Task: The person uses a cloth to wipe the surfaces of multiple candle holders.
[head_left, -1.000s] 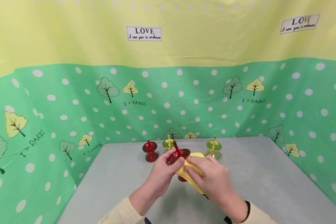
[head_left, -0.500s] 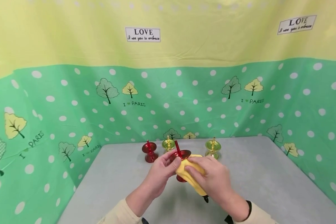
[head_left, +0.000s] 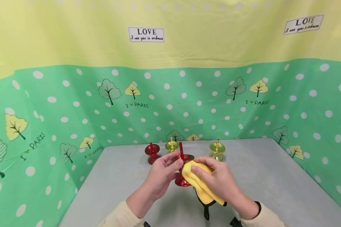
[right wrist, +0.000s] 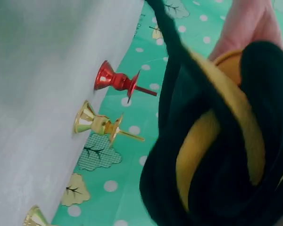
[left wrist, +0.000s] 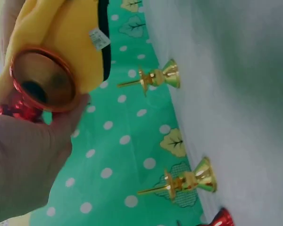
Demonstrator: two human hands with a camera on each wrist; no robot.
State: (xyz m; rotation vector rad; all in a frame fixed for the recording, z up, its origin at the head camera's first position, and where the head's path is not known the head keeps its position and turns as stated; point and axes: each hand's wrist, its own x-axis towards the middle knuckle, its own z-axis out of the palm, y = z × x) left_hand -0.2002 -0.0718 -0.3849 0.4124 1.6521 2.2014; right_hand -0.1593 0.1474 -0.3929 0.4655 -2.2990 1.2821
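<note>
Grey counter (head_left: 113, 189), green white-dotted cloth backdrop (head_left: 184, 107). Left to right: glossy red dish-topped stand (head_left: 152, 153) with rod, upright; left hand (head_left: 160, 176); glossy gold stand (head_left: 172, 146), behind; second red stand (head_left: 182, 180), gripped aloft by left hand; yellow black-edged cloth (head_left: 200, 187), pinched against it by right hand (head_left: 222, 178); second gold stand (head_left: 217, 148), rear.
</note>
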